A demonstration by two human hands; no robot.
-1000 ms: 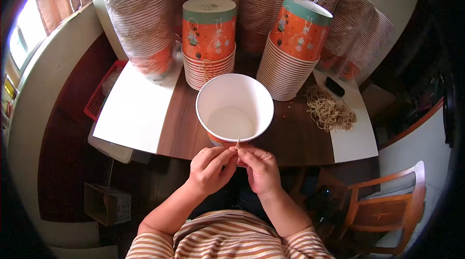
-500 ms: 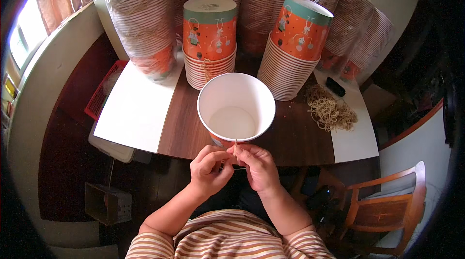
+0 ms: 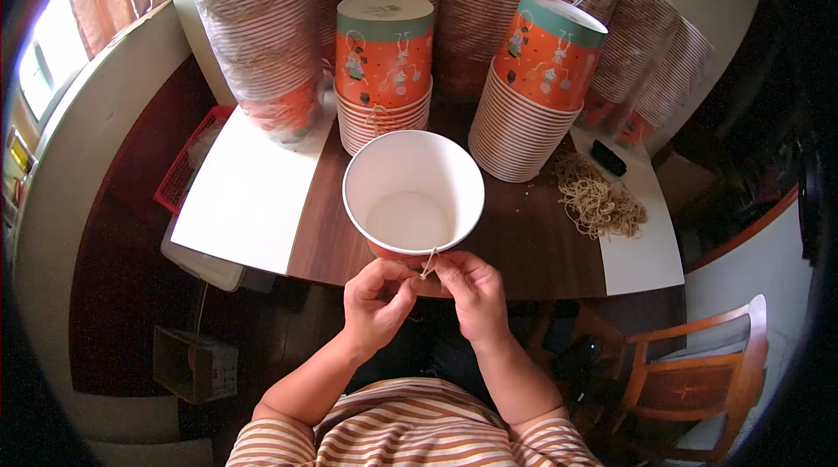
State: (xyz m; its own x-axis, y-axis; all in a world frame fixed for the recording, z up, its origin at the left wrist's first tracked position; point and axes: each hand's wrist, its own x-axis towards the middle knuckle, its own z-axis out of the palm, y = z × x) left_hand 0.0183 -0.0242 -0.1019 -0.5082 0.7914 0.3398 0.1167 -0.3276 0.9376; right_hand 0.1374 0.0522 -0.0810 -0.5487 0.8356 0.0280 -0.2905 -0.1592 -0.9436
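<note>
A large paper bucket [image 3: 415, 170], white inside and orange outside, stands upright at the table's near edge with its mouth facing me. At the near side of its rim, a short piece of tan twine [image 3: 432, 259] rises from between my hands. My left hand [image 3: 377, 305] is closed, thumb and fingertips pinching the twine around a small knot or loop. Close beside it, my right hand [image 3: 476, 294] pinches the twine too, its curled fingers near the bucket's wall. Where the twine meets the bucket is too small to tell.
Two stacks of upside-down orange buckets, a left stack [image 3: 385, 65] and a right stack [image 3: 537, 87], stand behind. Plastic-wrapped stacks [image 3: 257, 39] line the back. Loose twine [image 3: 598, 201] lies at right beside a black object [image 3: 608, 157]. A wooden chair [image 3: 698, 380] stands lower right.
The bucket has shifted slightly left. My hands have drawn a little apart, and the twine with its small knot or loop now shows between them.
</note>
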